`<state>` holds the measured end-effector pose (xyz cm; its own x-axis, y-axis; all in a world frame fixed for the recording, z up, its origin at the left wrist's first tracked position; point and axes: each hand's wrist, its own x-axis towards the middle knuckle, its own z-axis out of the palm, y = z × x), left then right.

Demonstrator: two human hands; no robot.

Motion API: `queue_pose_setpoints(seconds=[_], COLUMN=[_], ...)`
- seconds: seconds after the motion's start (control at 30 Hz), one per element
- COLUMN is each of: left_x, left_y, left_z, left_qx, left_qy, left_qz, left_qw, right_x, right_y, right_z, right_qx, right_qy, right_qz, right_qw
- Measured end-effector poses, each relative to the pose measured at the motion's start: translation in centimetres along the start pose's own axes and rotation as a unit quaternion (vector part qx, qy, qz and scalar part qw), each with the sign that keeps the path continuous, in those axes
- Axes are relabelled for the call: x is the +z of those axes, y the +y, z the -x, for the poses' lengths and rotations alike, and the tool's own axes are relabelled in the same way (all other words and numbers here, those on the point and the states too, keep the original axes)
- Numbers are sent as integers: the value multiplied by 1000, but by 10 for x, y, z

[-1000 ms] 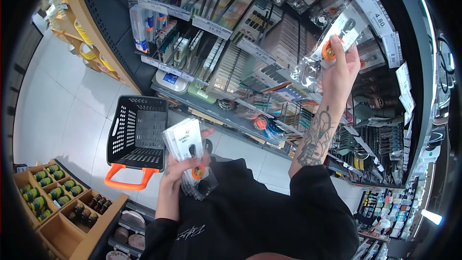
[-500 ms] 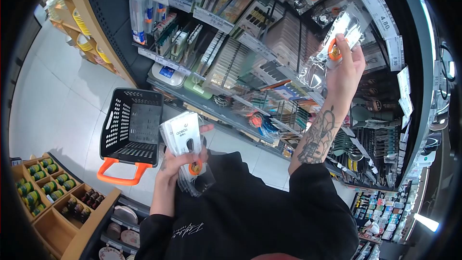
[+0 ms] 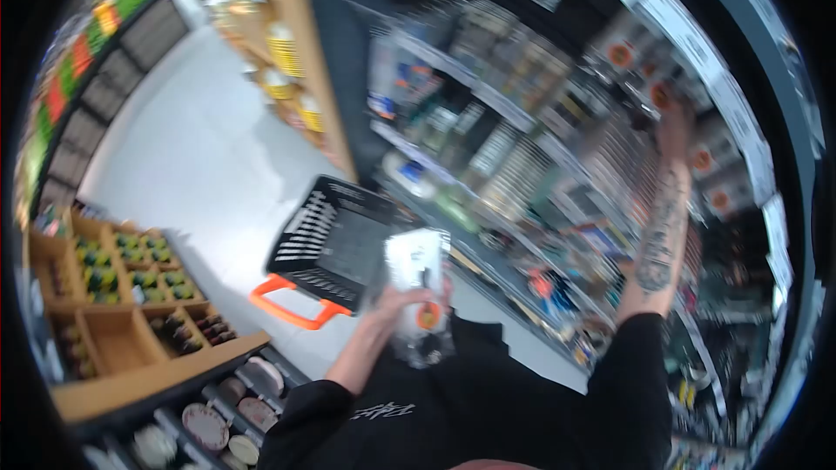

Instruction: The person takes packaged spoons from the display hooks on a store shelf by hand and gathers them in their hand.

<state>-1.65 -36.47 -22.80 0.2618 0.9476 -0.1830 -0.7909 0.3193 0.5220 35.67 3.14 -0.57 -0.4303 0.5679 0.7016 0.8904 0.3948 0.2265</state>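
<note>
My left hand [image 3: 394, 305] is closed around a stack of clear-wrapped packs [image 3: 418, 259], held upright in front of my chest. The front pack has a white card and a round orange label, with something dark showing beside the thumb. My right hand [image 3: 676, 126] reaches up to the shelf, its fingers at a pack with an orange label among similar hanging packs [image 3: 620, 55]. Motion smears those fingers, so I cannot tell whether they grip the pack.
A black shopping basket [image 3: 348, 248] with an orange handle [image 3: 292, 305] stands on the floor beyond my left hand. The dark shelf unit [image 3: 435, 170] with hanging goods and price strips runs along my right. Wooden crates [image 3: 122, 339] and a rack of plates [image 3: 206, 426] line the left.
The view has swung, so basket and shelves appear farther right. My right hand, which was holding out an orange-labelled pack, is now up at the hanging packs. My left hand keeps its stack.
</note>
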Motion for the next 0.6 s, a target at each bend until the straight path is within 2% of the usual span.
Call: queue_pose_setpoints(seconds=[0.03,0.07,0.1,0.13,0.17,0.2,0.33,0.43,0.57,0.6], left_x=[-3,-7,-8,-7,-5,-5,1,0,-3,-5], left_y=[-2,-3,-3,-1,1,3,7,5,3,1], left_z=[3,5,7,12,16,20,34,40,42,42], left_qx=[3,21,34,40,44,51,70,71,75,59], left_qy=[-3,-16,-34,-34,-39,-44,-42,-2,42,74], left_qz=[21,21,24,24,27,25,35,43,57,72], left_qw=[1000,999,999,998,998,997,996,997,995,993], right_x=[33,57,72,160,172,168,160,152,113,77], right_y=[37,59,68,134,124,110,107,108,61,41], right_z=[-4,-8,-14,-17,-36,-47,-50,-39,-27,-28], right_qx=[-38,-23,-21,164,416,413,354,315,374,321], right_qy=[20,-10,10,44,79,83,57,36,31,-31], right_qz=[-32,-18,-47,-316,-599,-611,-574,-531,-497,-418], right_qw=[999,1000,999,934,679,670,736,786,782,849])
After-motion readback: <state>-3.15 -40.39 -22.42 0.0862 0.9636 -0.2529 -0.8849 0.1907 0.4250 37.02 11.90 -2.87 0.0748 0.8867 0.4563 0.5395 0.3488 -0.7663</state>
